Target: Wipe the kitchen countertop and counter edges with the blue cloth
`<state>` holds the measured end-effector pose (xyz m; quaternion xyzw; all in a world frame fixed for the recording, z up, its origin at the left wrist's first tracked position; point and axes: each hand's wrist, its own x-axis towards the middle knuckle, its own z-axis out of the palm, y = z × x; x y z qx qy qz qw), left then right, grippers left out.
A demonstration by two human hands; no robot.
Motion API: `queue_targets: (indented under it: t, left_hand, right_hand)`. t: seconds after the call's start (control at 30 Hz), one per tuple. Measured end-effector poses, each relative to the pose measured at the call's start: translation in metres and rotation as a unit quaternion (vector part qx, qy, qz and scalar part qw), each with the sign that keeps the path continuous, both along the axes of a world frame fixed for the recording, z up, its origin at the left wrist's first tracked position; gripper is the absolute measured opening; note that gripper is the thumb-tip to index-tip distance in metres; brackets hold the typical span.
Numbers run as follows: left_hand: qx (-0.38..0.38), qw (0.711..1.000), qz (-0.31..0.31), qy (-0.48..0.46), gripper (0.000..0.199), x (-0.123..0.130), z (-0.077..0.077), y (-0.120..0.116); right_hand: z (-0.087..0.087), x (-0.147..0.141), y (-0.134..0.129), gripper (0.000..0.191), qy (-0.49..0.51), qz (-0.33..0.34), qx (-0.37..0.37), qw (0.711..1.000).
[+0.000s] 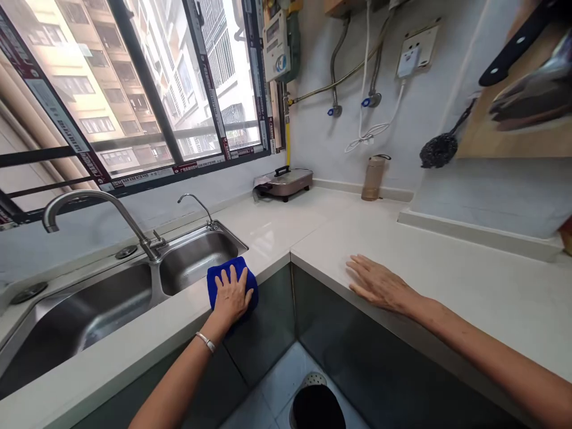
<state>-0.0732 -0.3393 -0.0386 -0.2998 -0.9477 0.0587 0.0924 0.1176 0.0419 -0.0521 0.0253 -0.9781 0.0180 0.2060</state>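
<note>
Two hands rest on the counter [438,268]. The left hand [231,296], fingers spread, presses a blue cloth [218,278] at the counter edge beside the sink [196,256]. The right hand [379,285] lies flat, fingers slightly apart, empty. Risk: the cloth overhangs the edge and could slide off if pressure eases.

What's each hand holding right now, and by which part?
The left hand presses flat on top of a blue cloth at the counter's front edge; no real grip. The right hand rests flat on the countertop, holding nothing.

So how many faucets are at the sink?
2: a large faucet behind the left basin, and a smaller faucet behind the right basin, beyond the blue cloth.
</note>
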Motion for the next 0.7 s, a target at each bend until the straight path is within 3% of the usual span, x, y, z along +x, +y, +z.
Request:
queue_targets:
  t: [0.07, 0.17, 0.33, 0.53, 0.7]
  left_hand:
    - [-0.005, 0.999, -0.020, 0.026, 0.062, -0.008, -0.008, 0.008]
    - [-0.015, 0.999, -0.044, -0.013, 0.064, -0.027, -0.004, 0.023]
    - [0.002, 0.996, -0.042, -0.073, 0.071, -0.047, 0.008, 0.073]
    - [0.067, 0.992, -0.005, -0.109, 0.067, -0.065, 0.003, 0.146]
    - [0.074, 0.991, 0.005, -0.107, 0.063, -0.093, 0.000, 0.180]
  right_hand:
    - [-0.007, 0.007, 0.011, 0.057, -0.063, -0.018, -0.006, 0.998]
    - [-0.012, 0.002, 0.010, 0.063, -0.087, -0.025, -0.037, 0.995]
    - [-0.020, -0.015, -0.004, 0.059, -0.012, -0.005, -0.022, 1.000]
    - [-0.020, -0.011, -0.008, 0.053, 0.038, 0.006, -0.013, 0.999]
    - [-0.017, -0.010, -0.008, 0.050, 0.050, 0.008, -0.045, 0.998]
